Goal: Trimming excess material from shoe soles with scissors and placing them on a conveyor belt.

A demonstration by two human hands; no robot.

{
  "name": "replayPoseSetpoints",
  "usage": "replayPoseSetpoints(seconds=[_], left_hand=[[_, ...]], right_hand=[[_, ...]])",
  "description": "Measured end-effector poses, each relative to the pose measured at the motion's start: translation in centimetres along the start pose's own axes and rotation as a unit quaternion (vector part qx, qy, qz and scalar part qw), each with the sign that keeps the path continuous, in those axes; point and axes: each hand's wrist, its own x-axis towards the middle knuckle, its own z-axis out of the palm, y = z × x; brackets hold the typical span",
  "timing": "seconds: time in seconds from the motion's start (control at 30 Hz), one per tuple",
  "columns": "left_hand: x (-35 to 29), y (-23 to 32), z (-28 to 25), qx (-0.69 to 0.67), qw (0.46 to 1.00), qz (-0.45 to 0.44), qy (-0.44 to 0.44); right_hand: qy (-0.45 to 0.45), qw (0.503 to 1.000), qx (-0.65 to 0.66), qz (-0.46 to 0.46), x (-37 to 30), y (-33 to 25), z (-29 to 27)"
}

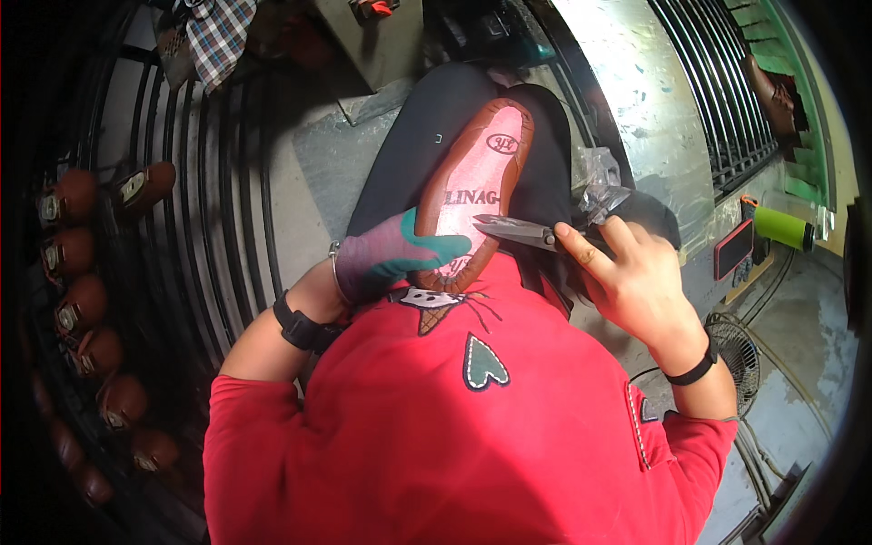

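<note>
A brown leather shoe upper (431, 193) lies sole side up across my thighs, its edge folded over around a pink insole board (481, 163) with dark printed marks. My left hand (381, 252), in a purple and green glove, is closed round the heel end, with the thumb pressed on the pink board. Bare, my right hand (636, 277) grips a pair of metal scissors (522, 232) by the handles, which are mostly hidden by the fingers. The blade tips point left over the insole board near the shoe's right edge; whether they touch it I cannot tell.
Several brown shoes (86, 304) sit on a dark barred rack (218, 200) at the left. To the right stand a metal-topped bench (654, 100), a red-edged phone (734, 250), a green cylinder (783, 229) and a fan (734, 359). Clear plastic (601, 186) lies beside my right thigh.
</note>
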Motion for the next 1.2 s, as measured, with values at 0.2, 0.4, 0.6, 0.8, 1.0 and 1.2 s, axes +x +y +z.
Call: replayPoseSetpoints(seconds=[0.2,0.4,0.6,0.8,1.0,1.2], left_hand=[[-0.4,0.2,-0.3,0.077,0.996,0.035,-0.011],[0.1,-0.4,0.4,0.006,0.999,-0.001,0.038],[-0.5,-0.8,0.6,-0.04,0.999,0.028,-0.001],[0.1,-2.1,-0.3,-0.155,0.985,0.028,-0.075],[0.4,-2.2,-0.2,-0.05,0.994,0.063,-0.074],[0.2,-1.7,0.6,0.052,0.989,0.135,-0.014]], right_hand=[[-0.063,0.997,-0.032,-0.039,1.8,0.3,-1.9],[-0.046,0.864,0.478,0.149,-1.1,0.3,6.9],[0.0,0.836,0.512,0.199,-1.0,-1.0,7.4],[0.013,0.98,0.176,0.093,-1.2,-1.5,2.7],[0.013,0.999,0.037,0.035,-1.1,-1.8,0.8],[-0.103,0.991,-0.089,0.009,0.6,-3.9,-3.1]])
